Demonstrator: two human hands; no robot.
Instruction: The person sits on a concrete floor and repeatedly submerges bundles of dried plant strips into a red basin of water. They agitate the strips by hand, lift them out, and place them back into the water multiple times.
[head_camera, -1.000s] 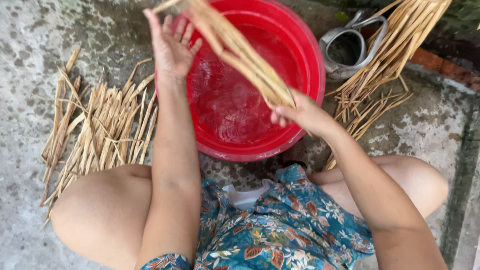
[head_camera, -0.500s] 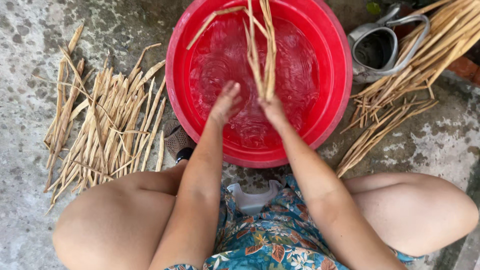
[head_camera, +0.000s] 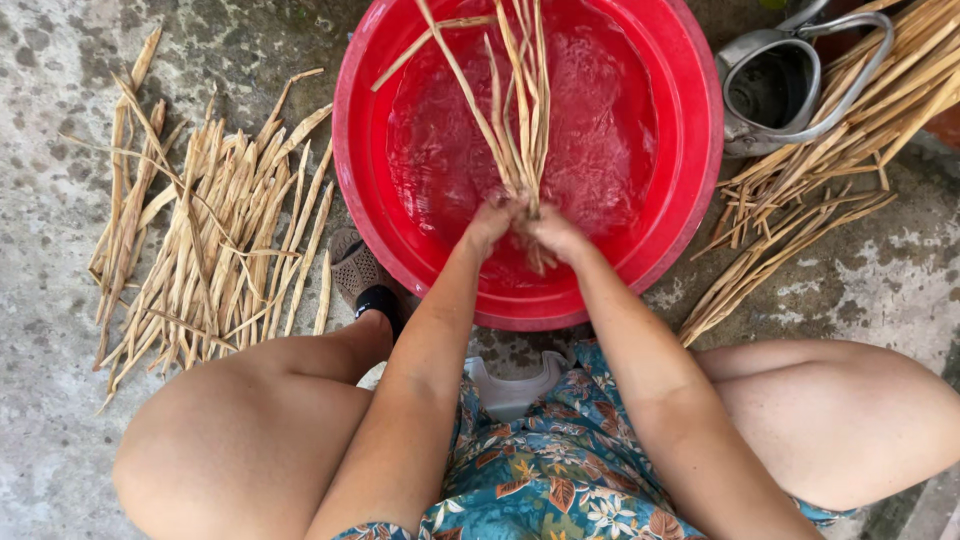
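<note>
Below, I see a wide red basin (head_camera: 690, 150) of water on concrete, a pile of dry straw strips (head_camera: 215, 235) lying left of it and a metal kettle (head_camera: 790, 85) at its upper right. My left hand (head_camera: 492, 222) and right hand (head_camera: 555, 232) meet over the water, both closed around a bundle of straw strips (head_camera: 520, 110) fanning away from me.

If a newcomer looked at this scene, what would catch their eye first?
The red basin of water at top centre, where the left hand and right hand grip a bundle of dried strips. More strips lie piled on the left and right, beside a metal kettle.
</note>
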